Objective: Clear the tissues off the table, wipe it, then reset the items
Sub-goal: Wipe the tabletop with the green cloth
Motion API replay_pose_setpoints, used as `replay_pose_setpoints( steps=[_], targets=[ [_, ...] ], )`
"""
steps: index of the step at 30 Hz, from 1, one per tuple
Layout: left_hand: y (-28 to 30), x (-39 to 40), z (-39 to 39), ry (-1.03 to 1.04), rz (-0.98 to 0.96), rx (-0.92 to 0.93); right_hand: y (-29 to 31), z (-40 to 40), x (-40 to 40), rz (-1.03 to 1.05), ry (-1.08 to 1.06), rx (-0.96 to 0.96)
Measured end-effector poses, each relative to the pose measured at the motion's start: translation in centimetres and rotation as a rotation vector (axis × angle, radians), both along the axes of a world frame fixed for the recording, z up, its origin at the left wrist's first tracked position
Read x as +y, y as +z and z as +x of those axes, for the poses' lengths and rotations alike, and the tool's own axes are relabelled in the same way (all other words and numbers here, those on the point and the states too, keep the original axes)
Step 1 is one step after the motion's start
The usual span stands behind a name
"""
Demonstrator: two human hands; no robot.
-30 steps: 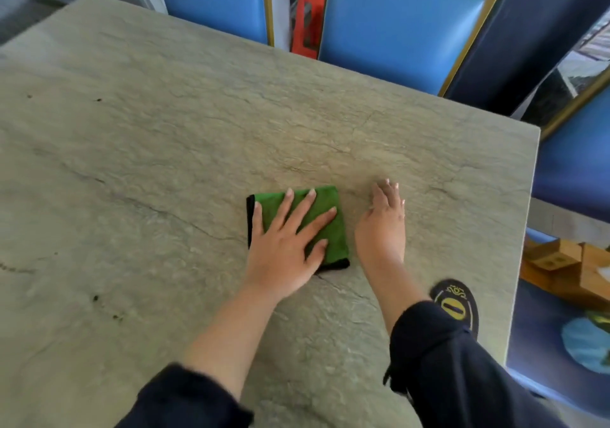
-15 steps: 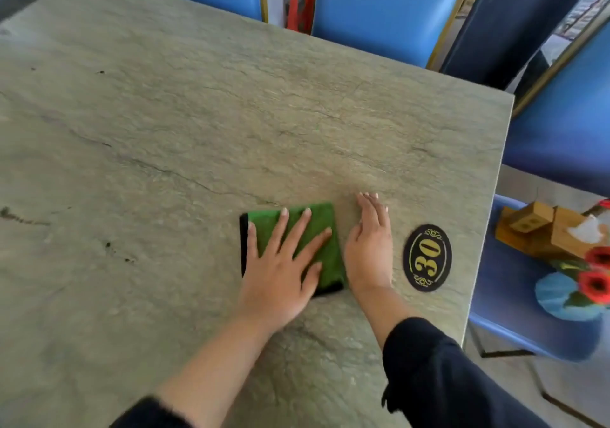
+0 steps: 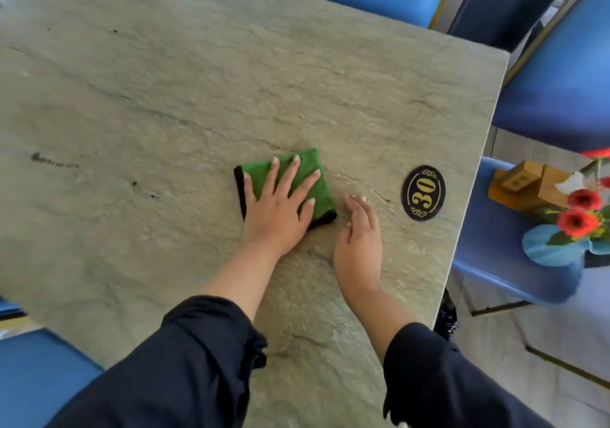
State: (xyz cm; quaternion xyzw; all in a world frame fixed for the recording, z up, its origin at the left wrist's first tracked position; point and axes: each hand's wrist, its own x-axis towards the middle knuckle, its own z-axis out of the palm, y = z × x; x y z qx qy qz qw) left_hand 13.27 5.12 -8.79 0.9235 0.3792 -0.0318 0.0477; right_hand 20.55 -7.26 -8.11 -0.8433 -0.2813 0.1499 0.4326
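Apparently flat under left hand [image 3: 275, 210]: cloth [image 3: 310, 180].

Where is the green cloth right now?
The green cloth lies flat on the table under the left hand, with the right hand beside it.

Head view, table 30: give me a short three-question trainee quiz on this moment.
1. True or false: the left hand presses flat on the green cloth.
2. What number is on the black oval plaque?
3. The vase of red flowers stands on: A the table; B a blue chair; C the floor.

Key: 1 true; 2 30; 3 B.
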Motion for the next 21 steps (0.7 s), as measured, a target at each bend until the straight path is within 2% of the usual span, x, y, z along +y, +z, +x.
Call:
replay_pose_setpoints(
  steps=[4, 8, 9, 11, 14, 16, 18, 21],
  targets=[
    [-0.3, -5.4, -6.1, -0.33, 0.023, -0.082, 1.1, -0.4, -0.2, 0.008, -0.05, 0.066],
    [-0.5, -4.1, -9.8, -0.632, 0.02, -0.062, 1.5, -1.1, -0.7, 0.002, -0.037, 0.06],
    [-0.4, -3.0, -9.6, -0.623, 0.013, -0.044, 1.5, -1.2, -1.0, -0.012, -0.04, 0.05],
    [-0.2, -0.4, -8.1, -0.474, 0.003, -0.019, 1.2, -1.3, -1.7, -0.071, -0.054, 0.014],
    [-0.1, 2.5, -4.6, -0.133, -0.019, -0.01, -0.2, -1.6, -3.3, -0.279, -0.037, -0.196],
    [-0.1, 2.2, -2.7, -0.006, -0.038, 0.013, -1.2, -2.1, -4.0, -0.404, 0.006, -0.327],
    [-0.1, -0.1, -2.5, -0.033, -0.026, 0.008, -1.6, -2.5, -4.0, -0.462, 0.019, -0.368],
    [-0.3, -3.0, -5.2, -0.354, 0.029, -0.044, -1.4, -2.7, -3.4, -0.472, -0.019, -0.361]
  ],
)
